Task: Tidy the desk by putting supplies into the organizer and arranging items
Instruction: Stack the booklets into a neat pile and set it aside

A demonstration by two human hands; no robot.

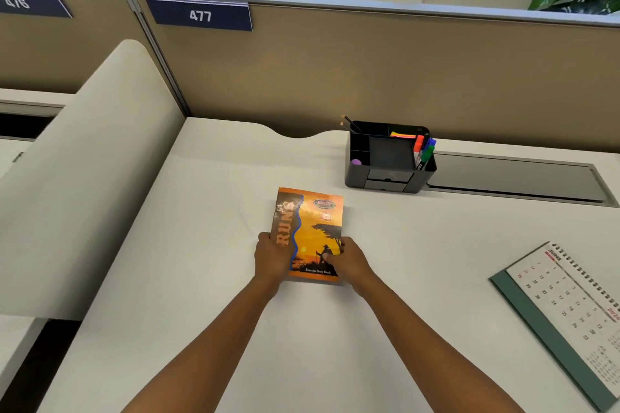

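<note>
An orange exercise notebook [313,221] with a sunset cover lies on the white desk [208,211] at the centre. My left hand [270,256] grips its lower left edge, and my right hand [345,260] grips the lower right edge with the thumb on the cover. Behind it to the right stands a black organizer [389,174]. Coloured markers [423,148] stand in its right slot, pencils [349,124] at its back left, sticky notes [402,135] at the back, and a purple eraser [356,162] in a left cell.
A desk calendar [570,308] lies flat at the right edge. A grey cable tray cover [516,178] is set into the desk to the right of the organizer. A tan partition [335,70] closes the back, a curved divider [84,178] the left.
</note>
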